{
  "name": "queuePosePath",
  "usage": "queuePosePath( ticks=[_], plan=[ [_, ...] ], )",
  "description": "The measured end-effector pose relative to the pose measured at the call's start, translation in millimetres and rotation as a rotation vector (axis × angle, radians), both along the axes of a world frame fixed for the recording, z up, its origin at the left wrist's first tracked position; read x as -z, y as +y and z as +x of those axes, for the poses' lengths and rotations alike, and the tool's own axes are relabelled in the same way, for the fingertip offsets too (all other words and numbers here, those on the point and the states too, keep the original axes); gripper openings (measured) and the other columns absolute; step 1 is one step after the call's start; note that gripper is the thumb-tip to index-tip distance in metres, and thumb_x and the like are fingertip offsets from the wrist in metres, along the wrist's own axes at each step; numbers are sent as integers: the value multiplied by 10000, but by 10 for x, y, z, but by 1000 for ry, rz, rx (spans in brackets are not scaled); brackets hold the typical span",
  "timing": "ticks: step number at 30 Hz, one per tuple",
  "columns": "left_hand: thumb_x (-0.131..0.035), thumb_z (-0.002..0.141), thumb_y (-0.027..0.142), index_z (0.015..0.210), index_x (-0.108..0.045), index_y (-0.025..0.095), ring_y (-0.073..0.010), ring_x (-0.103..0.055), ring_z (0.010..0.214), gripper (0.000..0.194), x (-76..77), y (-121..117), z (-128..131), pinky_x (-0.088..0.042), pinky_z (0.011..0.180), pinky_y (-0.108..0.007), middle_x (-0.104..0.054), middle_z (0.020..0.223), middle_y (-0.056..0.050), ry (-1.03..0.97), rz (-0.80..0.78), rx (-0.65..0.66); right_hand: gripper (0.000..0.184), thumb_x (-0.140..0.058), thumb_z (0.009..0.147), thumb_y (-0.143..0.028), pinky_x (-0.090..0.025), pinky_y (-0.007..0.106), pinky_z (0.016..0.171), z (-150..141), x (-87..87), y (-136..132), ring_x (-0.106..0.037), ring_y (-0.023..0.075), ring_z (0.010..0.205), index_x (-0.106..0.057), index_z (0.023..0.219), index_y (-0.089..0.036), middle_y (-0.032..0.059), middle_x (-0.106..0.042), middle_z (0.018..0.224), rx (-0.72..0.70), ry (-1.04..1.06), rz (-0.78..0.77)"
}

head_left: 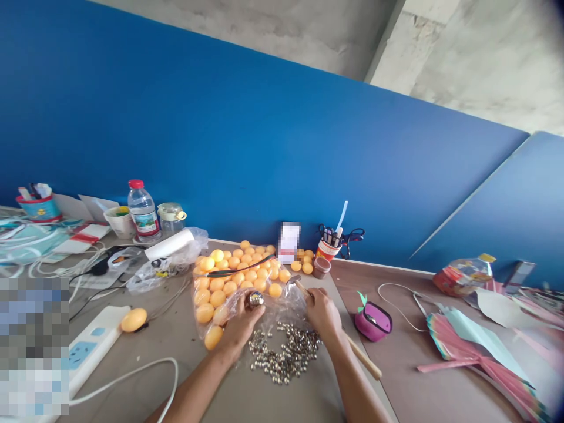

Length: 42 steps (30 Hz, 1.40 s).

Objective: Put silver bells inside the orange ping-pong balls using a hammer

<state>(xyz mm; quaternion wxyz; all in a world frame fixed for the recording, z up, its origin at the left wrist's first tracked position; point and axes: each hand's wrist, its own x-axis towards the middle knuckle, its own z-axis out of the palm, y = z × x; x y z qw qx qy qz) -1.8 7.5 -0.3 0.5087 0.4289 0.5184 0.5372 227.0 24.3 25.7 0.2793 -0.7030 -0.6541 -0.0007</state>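
Observation:
My left hand (240, 324) is closed around a ball covered with shiny silver studs (256, 299), held just above the desk. My right hand (323, 312) grips the wooden handle of a small hammer (304, 288), whose metal head points toward the studded ball. Below both hands lies a heap of small silver studs (286, 351). Behind them a clear plastic bag holds several orange ping-pong balls (238, 273); one orange ball (214, 337) lies beside my left wrist.
A white power strip (90, 346) with an orange ball (133, 319) on it lies at left, with cables. A water bottle (143, 212), cups and a pen cup (326, 247) stand along the blue partition. A magenta pouch (373, 321) and coloured paper strips (476, 352) lie at right.

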Motion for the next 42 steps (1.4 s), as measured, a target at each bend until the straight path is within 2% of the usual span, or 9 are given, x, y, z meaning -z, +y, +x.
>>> queuePosePath(
  ticks=[8, 12, 14, 18, 20, 23, 33, 38, 42],
  plan=[
    [-698, 674, 336, 1087, -599, 261, -252, -641, 925, 431, 7, -7, 20, -496, 824, -365, -682, 1019, -47, 91, 36, 49, 162, -498, 815, -142, -374, 258, 607, 56, 30, -15, -598, 182, 721, -652, 788, -184, 94, -650, 818, 80, -126, -170],
    [-692, 677, 319, 1074, -589, 212, -237, -629, 908, 424, -26, -18, 24, -498, 829, -368, -657, 1020, -62, 110, 100, 68, 162, -538, 792, -141, -432, 291, 722, 24, 14, 5, -599, 217, 847, -669, 883, -164, 112, -647, 880, 69, -43, -94],
    [-690, 680, 311, 1056, -598, 204, -236, -625, 908, 402, -63, -29, 18, -495, 837, -368, -655, 1015, -63, 121, 113, 70, 196, -540, 786, -139, -453, 289, 737, -32, -58, -1, -606, 203, 830, -666, 935, -157, 106, -648, 921, -29, 110, -33],
    [-701, 662, 299, 1044, -617, 211, -249, -624, 924, 400, -105, -31, 2, -489, 841, -370, -672, 991, -55, 132, 99, 71, 190, -510, 782, -131, -465, 261, 721, -215, -303, -127, -615, 168, 773, -683, 839, -184, 41, -678, 834, -449, 336, -91],
    [-693, 660, 282, 1033, -621, 219, -248, -626, 915, 384, -99, -19, 1, -490, 828, -366, -680, 962, -44, 151, 78, 61, 198, -520, 738, -96, -457, 241, 696, -311, -406, -224, -612, 152, 726, -689, 758, -197, 9, -678, 759, -653, 314, -250],
    [-677, 671, 280, 1033, -612, 223, -244, -634, 892, 372, -69, -3, 6, -495, 809, -363, -685, 952, -38, 158, 47, 45, 244, -508, 689, -57, -441, 230, 685, -426, -459, -331, -614, 147, 727, -698, 717, -208, 1, -683, 761, -776, 189, -380],
    [-690, 668, 272, 1026, -621, 220, -256, -616, 997, 369, -175, -70, 8, -456, 929, -388, -673, 1045, -61, 218, 143, 68, 216, -505, 696, -53, -417, 275, 708, -676, -287, -372, -604, 192, 766, -682, 738, -170, 71, -681, 793, -698, -96, -342],
    [-684, 654, 232, 1003, -638, 225, -257, -610, 985, 352, -209, -72, 23, -458, 907, -378, -679, 1019, -58, 184, 112, 80, 184, -483, 655, -28, -412, 235, 668, -628, -361, -359, -570, 144, 720, -588, 663, -180, 18, -626, 740, -677, 258, -229],
    [-677, 657, 209, 993, -643, 219, -235, -612, 907, 338, -222, -76, 38, -473, 838, -338, -670, 946, -42, 150, 114, 120, 111, -478, 684, -109, -375, 222, 509, -606, -334, -312, -501, 115, 504, -534, 717, -199, -46, -532, 546, -543, 696, -336]
  ],
)
